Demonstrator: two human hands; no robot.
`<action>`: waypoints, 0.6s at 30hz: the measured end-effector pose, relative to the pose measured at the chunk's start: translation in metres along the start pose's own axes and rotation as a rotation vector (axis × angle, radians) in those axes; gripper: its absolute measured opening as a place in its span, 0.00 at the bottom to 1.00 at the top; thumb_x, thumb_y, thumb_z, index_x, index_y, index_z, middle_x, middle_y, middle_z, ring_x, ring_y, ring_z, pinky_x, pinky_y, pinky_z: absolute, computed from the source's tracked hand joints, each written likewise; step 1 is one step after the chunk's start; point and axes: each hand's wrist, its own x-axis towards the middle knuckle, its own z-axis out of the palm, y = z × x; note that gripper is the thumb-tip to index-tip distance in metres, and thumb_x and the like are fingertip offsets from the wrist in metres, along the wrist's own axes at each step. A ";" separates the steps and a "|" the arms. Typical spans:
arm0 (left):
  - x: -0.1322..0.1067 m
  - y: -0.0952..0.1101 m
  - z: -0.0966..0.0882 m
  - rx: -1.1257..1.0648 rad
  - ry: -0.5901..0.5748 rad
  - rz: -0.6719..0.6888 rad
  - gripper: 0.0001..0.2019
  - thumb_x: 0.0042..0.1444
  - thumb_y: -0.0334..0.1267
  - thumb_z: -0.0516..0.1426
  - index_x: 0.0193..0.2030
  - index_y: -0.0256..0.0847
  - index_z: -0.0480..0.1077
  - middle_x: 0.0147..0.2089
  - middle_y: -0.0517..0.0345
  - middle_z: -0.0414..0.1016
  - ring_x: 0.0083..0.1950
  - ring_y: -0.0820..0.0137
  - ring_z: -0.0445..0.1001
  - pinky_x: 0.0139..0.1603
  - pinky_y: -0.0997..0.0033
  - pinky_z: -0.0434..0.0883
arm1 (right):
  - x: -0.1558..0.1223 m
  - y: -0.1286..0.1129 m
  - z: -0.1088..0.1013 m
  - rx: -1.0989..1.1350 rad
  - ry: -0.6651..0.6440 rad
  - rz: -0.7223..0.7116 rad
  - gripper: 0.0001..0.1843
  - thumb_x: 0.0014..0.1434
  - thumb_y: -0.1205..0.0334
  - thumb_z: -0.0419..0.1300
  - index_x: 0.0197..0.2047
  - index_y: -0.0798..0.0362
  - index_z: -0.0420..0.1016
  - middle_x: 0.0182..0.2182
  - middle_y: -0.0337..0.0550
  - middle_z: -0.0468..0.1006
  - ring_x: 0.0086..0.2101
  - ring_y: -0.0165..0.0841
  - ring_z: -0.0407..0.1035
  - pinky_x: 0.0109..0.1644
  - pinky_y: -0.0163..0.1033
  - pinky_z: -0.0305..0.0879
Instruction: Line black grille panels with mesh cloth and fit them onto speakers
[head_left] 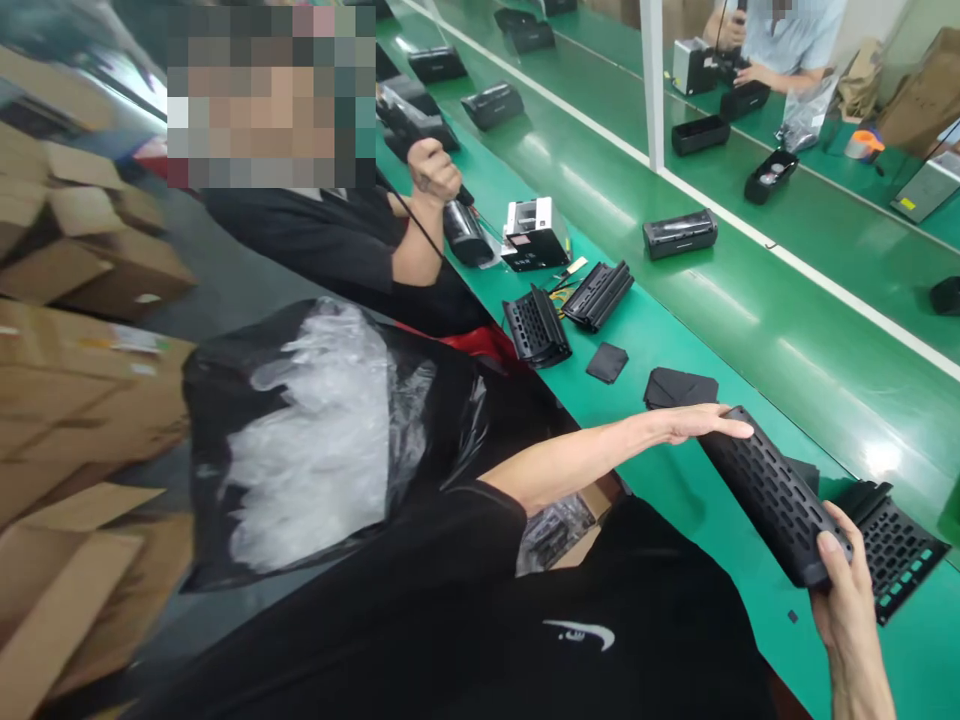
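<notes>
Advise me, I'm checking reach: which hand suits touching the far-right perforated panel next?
Probably the right hand: holding the casing, it is nearer that panel than the left hand.

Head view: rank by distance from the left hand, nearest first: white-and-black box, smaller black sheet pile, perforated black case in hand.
From the left hand:
1. Perforated black case: touching, held at its upper end.
2. Smaller black sheet pile: on the green table, picture-left.
3. White-and-black box: farther up-left, past the pile.
</notes>
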 end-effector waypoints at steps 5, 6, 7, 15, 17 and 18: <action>0.005 -0.008 -0.007 0.098 0.133 -0.039 0.30 0.46 0.58 0.71 0.49 0.38 0.81 0.51 0.48 0.84 0.58 0.54 0.78 0.64 0.56 0.70 | 0.001 0.025 0.019 0.180 0.000 0.163 0.49 0.47 0.37 0.75 0.67 0.46 0.67 0.53 0.49 0.77 0.49 0.45 0.74 0.59 0.55 0.69; 0.008 -0.010 -0.011 0.125 0.144 -0.067 0.29 0.45 0.58 0.71 0.48 0.38 0.81 0.50 0.49 0.85 0.57 0.54 0.78 0.63 0.56 0.70 | -0.003 0.028 0.024 0.201 -0.012 0.181 0.48 0.46 0.40 0.77 0.66 0.44 0.67 0.54 0.47 0.77 0.50 0.44 0.74 0.62 0.54 0.67; 0.012 -0.012 -0.015 0.140 0.150 -0.093 0.28 0.44 0.57 0.72 0.47 0.39 0.81 0.49 0.49 0.85 0.57 0.54 0.78 0.62 0.56 0.70 | -0.008 0.029 0.029 0.225 -0.020 0.193 0.47 0.45 0.43 0.79 0.65 0.43 0.68 0.54 0.45 0.78 0.51 0.43 0.73 0.64 0.53 0.65; 0.055 -0.007 -0.046 -0.429 0.453 0.022 0.28 0.54 0.60 0.68 0.51 0.41 0.74 0.51 0.48 0.80 0.44 0.65 0.79 0.49 0.61 0.77 | 0.067 -0.001 0.075 0.475 0.049 0.181 0.37 0.45 0.42 0.77 0.55 0.45 0.73 0.57 0.48 0.76 0.52 0.48 0.74 0.53 0.63 0.74; 0.058 -0.009 -0.041 -0.434 0.498 0.080 0.25 0.56 0.56 0.68 0.52 0.41 0.73 0.53 0.49 0.79 0.43 0.68 0.79 0.47 0.64 0.77 | 0.127 -0.015 0.078 0.523 0.123 0.144 0.36 0.48 0.42 0.75 0.57 0.42 0.70 0.59 0.45 0.75 0.52 0.45 0.73 0.51 0.62 0.76; 0.057 -0.013 -0.036 -0.403 0.481 0.071 0.23 0.57 0.54 0.69 0.51 0.41 0.73 0.52 0.48 0.79 0.43 0.69 0.79 0.46 0.65 0.77 | 0.158 -0.021 0.077 0.535 0.167 0.129 0.35 0.49 0.42 0.73 0.57 0.41 0.69 0.59 0.43 0.74 0.52 0.43 0.73 0.51 0.60 0.76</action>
